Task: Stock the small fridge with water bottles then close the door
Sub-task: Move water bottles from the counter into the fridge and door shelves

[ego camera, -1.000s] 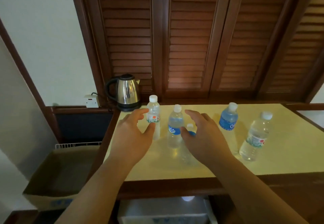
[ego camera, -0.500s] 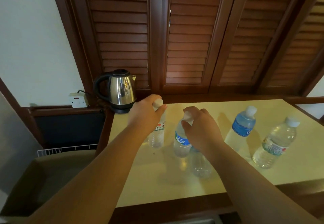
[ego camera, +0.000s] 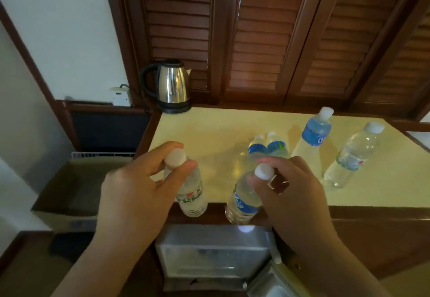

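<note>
Bottles pinched by their caps, one [ego camera: 190, 194] in left hand [ego camera: 137, 194], one [ego camera: 242, 201] in right hand [ego camera: 295, 194].

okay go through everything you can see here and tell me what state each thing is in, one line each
Left hand: grips a capped bottle by its neck.
Red-green label bottle: lifted, upright, capped.
Right hand: grips a capped bottle by its neck.
Blue label bottle: lifted, tilted, capped.
Two small bottles: standing on the counter, capped.
Blue bottle: standing, capped.
Clear bottle: standing, capped.
Fridge: door open.
Kettle: lid down.
</note>
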The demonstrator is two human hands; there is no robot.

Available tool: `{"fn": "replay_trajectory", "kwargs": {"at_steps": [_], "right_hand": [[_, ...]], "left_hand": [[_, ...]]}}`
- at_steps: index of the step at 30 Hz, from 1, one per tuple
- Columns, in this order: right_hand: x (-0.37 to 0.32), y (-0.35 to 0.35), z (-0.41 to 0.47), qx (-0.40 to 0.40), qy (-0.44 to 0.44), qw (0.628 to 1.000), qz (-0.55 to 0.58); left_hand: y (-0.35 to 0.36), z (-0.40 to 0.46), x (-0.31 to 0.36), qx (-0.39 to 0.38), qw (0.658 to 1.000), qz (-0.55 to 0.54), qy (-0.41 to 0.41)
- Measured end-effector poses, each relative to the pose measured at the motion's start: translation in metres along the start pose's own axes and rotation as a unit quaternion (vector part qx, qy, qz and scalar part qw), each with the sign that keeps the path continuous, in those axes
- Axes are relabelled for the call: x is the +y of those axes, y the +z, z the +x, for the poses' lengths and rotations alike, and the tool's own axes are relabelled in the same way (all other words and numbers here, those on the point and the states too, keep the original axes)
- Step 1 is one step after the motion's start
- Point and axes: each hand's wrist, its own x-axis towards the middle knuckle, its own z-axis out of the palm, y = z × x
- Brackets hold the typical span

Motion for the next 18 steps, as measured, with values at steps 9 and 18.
{"fn": "replay_trajectory", "kwargs": {"at_steps": [9, 18], "right_hand": [[0.073, 0.034, -0.141, -0.157, 0.012, 0.986, 0.051], [0.234, 0.196, -0.243, -0.237, 0.069, 0.969, 0.004]], "left_hand": [[0.019, -0.190, -0.033, -0.009, 0.989, 0.018, -0.143], [0.151, -0.313, -0.185, -0.057, 0.931, -0.026, -0.360]]}}
